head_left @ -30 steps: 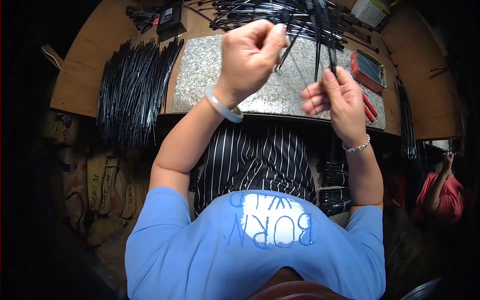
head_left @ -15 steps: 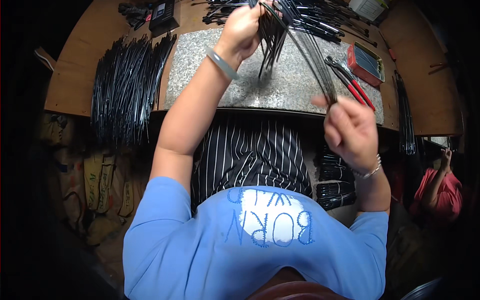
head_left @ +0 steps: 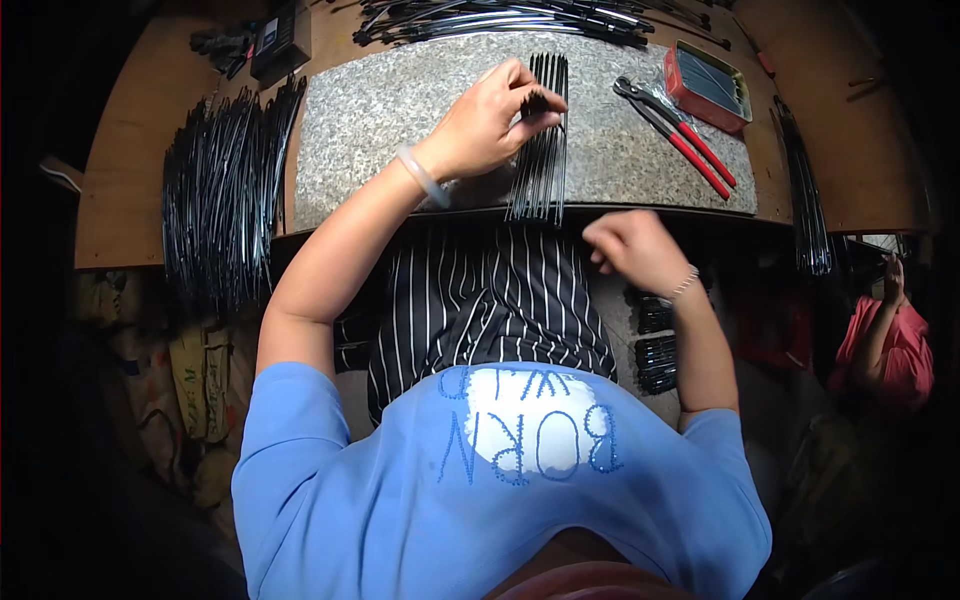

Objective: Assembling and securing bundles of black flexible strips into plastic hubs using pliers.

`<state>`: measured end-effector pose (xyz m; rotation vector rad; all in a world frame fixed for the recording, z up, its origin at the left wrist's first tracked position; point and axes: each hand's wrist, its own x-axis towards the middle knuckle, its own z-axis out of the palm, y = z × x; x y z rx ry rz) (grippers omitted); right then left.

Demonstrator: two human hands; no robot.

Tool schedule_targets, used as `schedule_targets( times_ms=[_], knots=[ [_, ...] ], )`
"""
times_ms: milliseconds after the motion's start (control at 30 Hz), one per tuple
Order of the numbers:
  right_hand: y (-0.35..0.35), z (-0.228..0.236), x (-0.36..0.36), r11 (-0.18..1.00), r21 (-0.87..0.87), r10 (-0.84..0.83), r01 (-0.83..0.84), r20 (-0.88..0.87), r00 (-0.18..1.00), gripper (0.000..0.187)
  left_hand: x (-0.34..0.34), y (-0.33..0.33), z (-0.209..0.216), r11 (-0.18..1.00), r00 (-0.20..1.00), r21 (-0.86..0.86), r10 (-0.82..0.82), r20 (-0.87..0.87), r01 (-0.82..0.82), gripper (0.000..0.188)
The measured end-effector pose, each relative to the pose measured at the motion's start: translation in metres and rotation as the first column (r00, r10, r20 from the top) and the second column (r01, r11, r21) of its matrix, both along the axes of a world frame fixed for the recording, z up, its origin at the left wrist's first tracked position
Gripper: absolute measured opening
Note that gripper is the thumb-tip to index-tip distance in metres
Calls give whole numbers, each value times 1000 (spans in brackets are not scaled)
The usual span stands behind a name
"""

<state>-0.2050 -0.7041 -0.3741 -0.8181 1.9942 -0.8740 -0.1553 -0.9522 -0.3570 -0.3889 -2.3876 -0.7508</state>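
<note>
Above the front part of a speckled grey stone slab (head_left: 400, 110), my left hand (head_left: 490, 118) pinches a bundle of thin black rods (head_left: 541, 175). The rods lie side by side, pointing toward me, and their near ends reach the slab's front edge. My fingers cover their middle. My right hand (head_left: 640, 250) is off the front edge, apart from the bundle. Its fingers are curled in and no object shows in them. On the slab's right side lie pincers (head_left: 680, 140) with red handles.
A thick pile of black rods (head_left: 225, 200) hangs over the table's front edge at left. More rods (head_left: 510, 22) lie along the back. Right of the pincers stands a red tin (head_left: 708, 85); another rod bunch (head_left: 803, 200) lies far right. A person in pink (head_left: 885, 350) sits beyond.
The rods, earlier raised and stretched between both hands, now lie lined up on the slab under my left hand. My right hand has let go of them and moved down toward me.
</note>
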Motion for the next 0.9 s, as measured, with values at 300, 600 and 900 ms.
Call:
schedule_targets(
  times_ms=[300,600,900],
  knots=[
    [-98,-16,-57,824,-520,-100,-226,-526,845,19,15,7,1,973,986,221,30,167,-67,25],
    [-107,-1,-59,876,-374,125,-305,-433,892,14,12,12,11,926,932,308,-103,-348,218,33],
    [-45,44,-117,935,-354,-192,6,-492,849,20,15,14,-8,964,977,155,-210,-43,214,49]
  ],
)
